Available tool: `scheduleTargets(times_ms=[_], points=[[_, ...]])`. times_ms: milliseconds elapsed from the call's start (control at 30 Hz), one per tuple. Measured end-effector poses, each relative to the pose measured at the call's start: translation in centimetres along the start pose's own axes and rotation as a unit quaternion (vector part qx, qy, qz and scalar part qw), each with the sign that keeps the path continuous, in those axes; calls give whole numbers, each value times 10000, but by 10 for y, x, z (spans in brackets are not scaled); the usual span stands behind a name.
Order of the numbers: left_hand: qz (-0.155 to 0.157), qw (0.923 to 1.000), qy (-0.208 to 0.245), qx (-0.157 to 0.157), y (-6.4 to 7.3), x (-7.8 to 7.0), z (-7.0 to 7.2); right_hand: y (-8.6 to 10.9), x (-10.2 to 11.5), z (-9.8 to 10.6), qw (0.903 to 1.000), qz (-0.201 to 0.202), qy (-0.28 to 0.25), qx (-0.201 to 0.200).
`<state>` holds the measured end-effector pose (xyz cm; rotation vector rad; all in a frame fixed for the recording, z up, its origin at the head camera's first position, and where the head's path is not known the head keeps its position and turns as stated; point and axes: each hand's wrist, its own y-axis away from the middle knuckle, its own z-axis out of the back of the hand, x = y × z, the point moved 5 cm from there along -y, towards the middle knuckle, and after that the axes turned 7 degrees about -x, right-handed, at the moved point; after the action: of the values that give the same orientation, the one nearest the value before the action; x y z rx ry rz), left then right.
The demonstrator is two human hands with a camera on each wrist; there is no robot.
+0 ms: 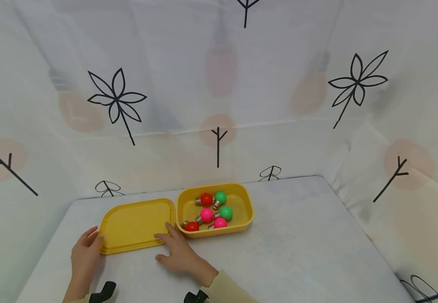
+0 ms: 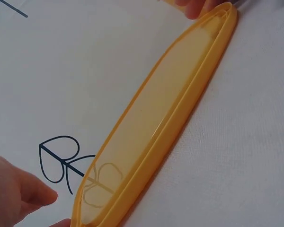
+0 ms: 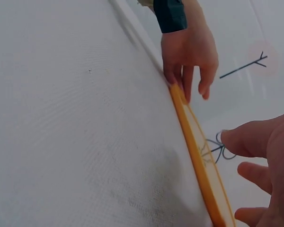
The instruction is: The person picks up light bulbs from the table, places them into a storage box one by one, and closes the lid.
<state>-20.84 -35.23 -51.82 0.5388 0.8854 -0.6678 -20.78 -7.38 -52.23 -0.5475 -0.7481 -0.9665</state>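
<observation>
A flat yellow lid (image 1: 137, 226) with a raised rim lies on the white table, a little left of the middle. At its left end is my left hand (image 1: 85, 254), with fingertips right at the rim and fingers loosely extended. My right hand (image 1: 181, 254) spreads its fingers at the lid's right end, the fingertips reaching the corner beside the yellow box. The lid (image 2: 156, 127) runs diagonally through the left wrist view, and part of my left hand (image 2: 19, 191) shows there with thumb and finger apart. In the right wrist view, my left hand (image 3: 191, 56) points downward at the lid's far end.
Right of the lid stands an open yellow box (image 1: 243, 227) holding several small bulbs: red (image 1: 206, 199), green (image 1: 226, 213) and pink (image 1: 206, 215). White cloth (image 1: 173, 160) printed with black plants and pale bulbs rises behind and beside the table.
</observation>
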Motion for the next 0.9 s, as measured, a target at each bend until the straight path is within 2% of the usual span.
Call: scheduleTargets(times_ms=[100, 200, 433, 667, 900], points=[[10, 9997, 0, -264, -1, 5, 3, 1, 0, 1, 10000, -22, -76, -1], [32, 9992, -4, -401, -2, 8, 5, 1, -1, 1, 9999, -23, -166, -17], [306, 9982, 154, -497, -7, 10, 5, 0, -3, 4, 9976, 68, -684, -87], [218, 9980, 102, -582, -9, 11, 12, -1, -2, 2, 9950, 269, -915, -302], [195, 9974, 103, -682, -10, 11, 21, 1, 7, 6, 9909, 216, -1115, -717]])
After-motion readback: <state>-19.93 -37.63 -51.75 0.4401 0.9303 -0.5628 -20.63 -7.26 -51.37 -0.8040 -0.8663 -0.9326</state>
